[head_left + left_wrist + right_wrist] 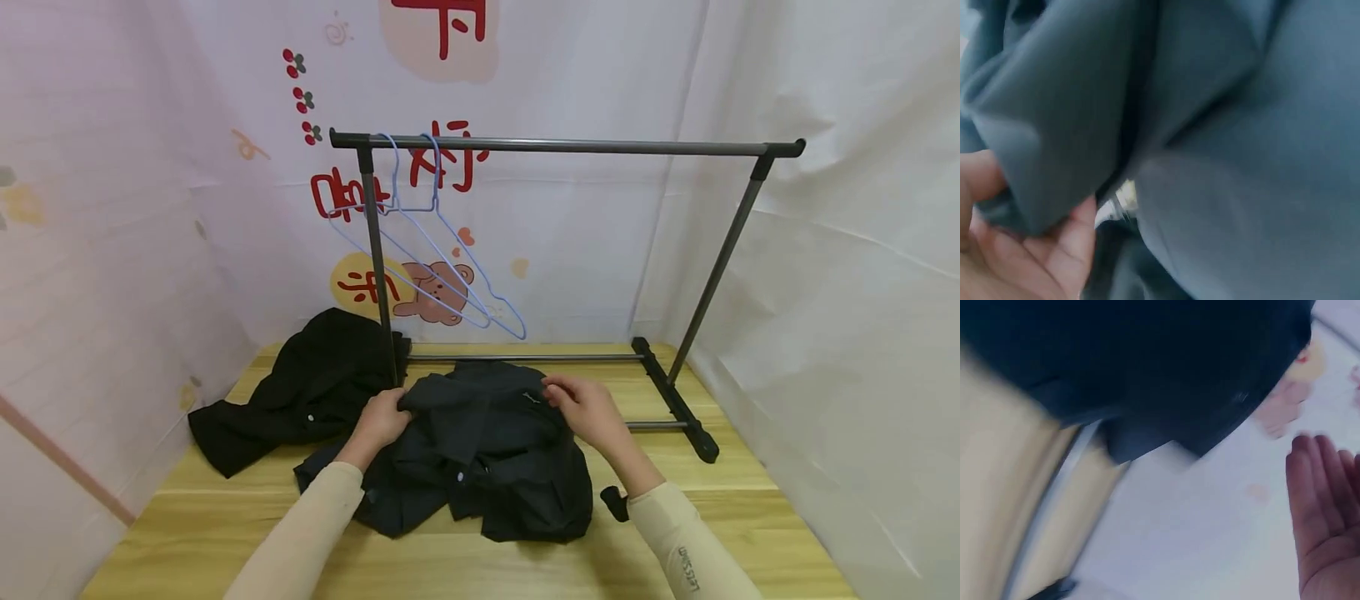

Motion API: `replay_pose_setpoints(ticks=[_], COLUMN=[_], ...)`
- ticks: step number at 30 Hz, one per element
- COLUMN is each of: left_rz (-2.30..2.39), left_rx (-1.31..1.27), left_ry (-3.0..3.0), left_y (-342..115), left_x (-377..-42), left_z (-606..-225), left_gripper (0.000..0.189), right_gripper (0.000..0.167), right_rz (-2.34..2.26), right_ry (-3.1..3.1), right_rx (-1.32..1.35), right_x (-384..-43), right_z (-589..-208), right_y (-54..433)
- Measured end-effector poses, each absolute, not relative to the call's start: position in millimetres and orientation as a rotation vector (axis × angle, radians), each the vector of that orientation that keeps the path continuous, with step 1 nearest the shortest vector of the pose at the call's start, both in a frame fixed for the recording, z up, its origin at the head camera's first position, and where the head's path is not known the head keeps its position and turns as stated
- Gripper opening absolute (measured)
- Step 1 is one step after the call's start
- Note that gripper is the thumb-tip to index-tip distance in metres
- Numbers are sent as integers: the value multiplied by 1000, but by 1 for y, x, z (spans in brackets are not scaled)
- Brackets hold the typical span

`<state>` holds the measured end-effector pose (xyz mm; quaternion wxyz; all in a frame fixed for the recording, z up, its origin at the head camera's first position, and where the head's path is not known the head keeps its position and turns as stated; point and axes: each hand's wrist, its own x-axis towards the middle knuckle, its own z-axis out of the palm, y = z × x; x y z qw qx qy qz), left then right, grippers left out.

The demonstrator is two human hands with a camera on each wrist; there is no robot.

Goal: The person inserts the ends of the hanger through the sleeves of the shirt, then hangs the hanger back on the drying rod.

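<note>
A dark garment (517,450) with a white button, possibly a shirt, lies bunched on the wooden table. At its upper left edge my left hand (384,419) grips a fold of the cloth. The left wrist view shows the thumb and fingers of that hand (1029,250) pinching the dark fabric (1060,119). Beside the garment's upper right side is my right hand (592,410). In the right wrist view, this hand (1329,519) has its fingers nearly straight, apart from the cloth (1147,375), and holds nothing.
Behind the garment stands a grey metal rack (570,147). Two light blue hangers (450,233) hang near its left end. Another black garment (307,383) lies at the left by the rack's leg. A small black object (615,503) is by the right wrist. White printed curtains surround the table (750,533).
</note>
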<state>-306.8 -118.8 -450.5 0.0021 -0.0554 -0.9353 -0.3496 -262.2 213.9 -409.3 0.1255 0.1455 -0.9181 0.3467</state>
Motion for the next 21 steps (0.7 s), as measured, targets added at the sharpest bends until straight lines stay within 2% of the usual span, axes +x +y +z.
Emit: replay_pose_setpoints(ticks=[5,8,12,14,16,19,21], left_rz=[-959,-887,-698,-633,-621,-801,-990], left_rx=[-226,-414,-626,-661,-675,-638,-555], left_ry=[-2945,-2901,-2939,-2994,-3023,-2962,-2852], left_y=[-132,-123,-108,-103,-101,-104,-108], left_x=[-303,-304,-308,-309,-311,-312,-313], left_z=[-443,-441,-446,-451,-456,-456,-449], left_gripper=[44,58,66,61,47,21,15], right_gripper=[29,31,40,35,24,24,23], right_rz=[964,957,1146,1255,1357,1478,1566], right_ry=[-2873,-3077,-3189,-3135,-3042,-2868,-2726], right_rx=[265,321,451,509,562,555,489], right_x=[-275,-274,-272,-272,-272,-271,-272], right_z=[-436,-447,-458,-463,-467,-465,-458], right_y=[246,254,253,250,247,243,242])
